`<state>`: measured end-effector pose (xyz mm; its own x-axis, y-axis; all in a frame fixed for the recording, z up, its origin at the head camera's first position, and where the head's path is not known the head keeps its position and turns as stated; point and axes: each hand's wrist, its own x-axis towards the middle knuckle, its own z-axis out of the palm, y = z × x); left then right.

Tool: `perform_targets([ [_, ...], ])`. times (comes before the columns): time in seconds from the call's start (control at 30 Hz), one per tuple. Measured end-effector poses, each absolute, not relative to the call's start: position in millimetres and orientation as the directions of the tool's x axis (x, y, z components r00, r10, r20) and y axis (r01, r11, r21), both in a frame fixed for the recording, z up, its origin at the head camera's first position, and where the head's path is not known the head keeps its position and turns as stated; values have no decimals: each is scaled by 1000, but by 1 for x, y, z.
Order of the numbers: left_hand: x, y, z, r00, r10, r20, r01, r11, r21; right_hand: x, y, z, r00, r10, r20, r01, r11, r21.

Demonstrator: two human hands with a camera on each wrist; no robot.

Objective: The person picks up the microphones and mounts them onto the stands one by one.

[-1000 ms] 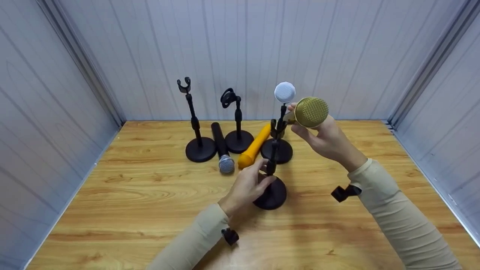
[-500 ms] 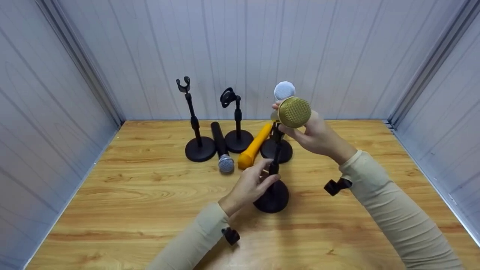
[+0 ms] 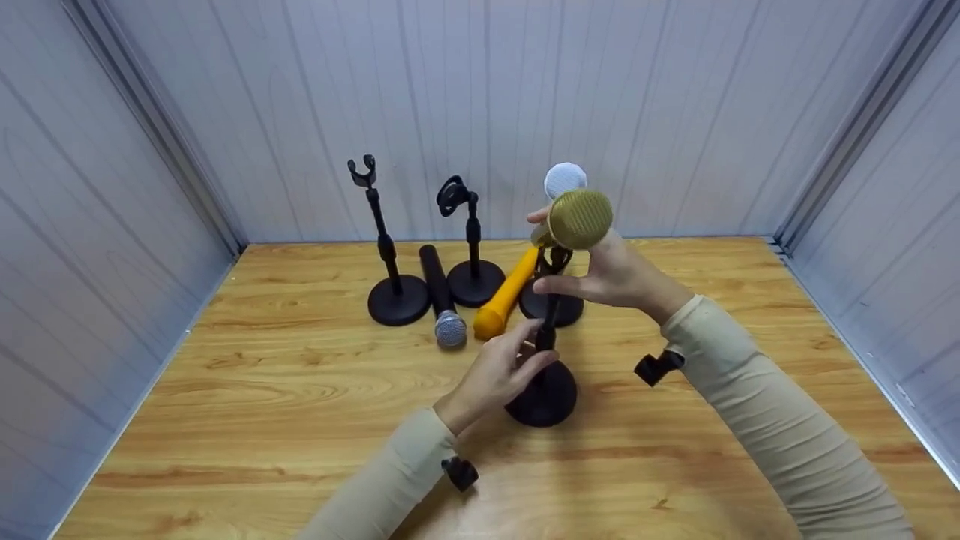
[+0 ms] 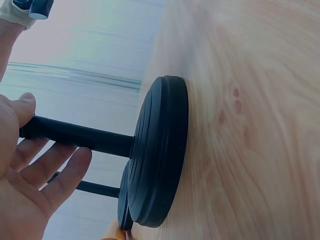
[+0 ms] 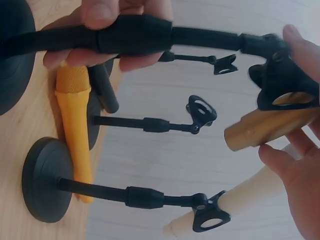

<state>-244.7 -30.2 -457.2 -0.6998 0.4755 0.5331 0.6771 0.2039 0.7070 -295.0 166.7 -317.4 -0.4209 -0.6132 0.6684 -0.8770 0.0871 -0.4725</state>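
My left hand (image 3: 489,376) grips the pole of the nearest black microphone stand (image 3: 546,401), thumb on one side and fingers on the other. Its round base stands on the table. My right hand (image 3: 619,271) holds a gold microphone (image 3: 581,219) by its handle, with the mesh head toward the camera, over the top of that stand. In the right wrist view, the gold handle (image 5: 250,134) lies right at the stand's clip (image 5: 282,82), overlapping it. Right behind, a white microphone (image 3: 565,180) sits in another stand's clip (image 5: 212,212).
Further left are two black stands, one with a fork-shaped clip (image 3: 363,172) and one with a ring-like clip (image 3: 453,196). A black microphone with a silver head (image 3: 450,330) and an orange microphone (image 3: 491,319) lie between the bases. Pale panels (image 3: 480,112) wall the table.
My right hand has brought the gold microphone left, over the nearest stand's clip. The left hand has kept its grip on the pole, and the stand has shifted very slightly.
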Motion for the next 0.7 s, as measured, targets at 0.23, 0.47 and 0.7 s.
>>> perform_targets([
  [0.23, -247, -31, -457, -687, 482, 544, 691, 203, 693, -301, 165, -325, -467, -579, 669, -857, 108, -504],
  [0.47, -246, -30, -455, -694, 477, 540, 688, 217, 692, -302, 159, -328, -509, -539, 671, -837, 130, -531],
  [0.7, -245, -30, -457, -696, 474, 539, 685, 212, 697, -301, 157, -330, -485, -539, 688, -867, 195, -458],
])
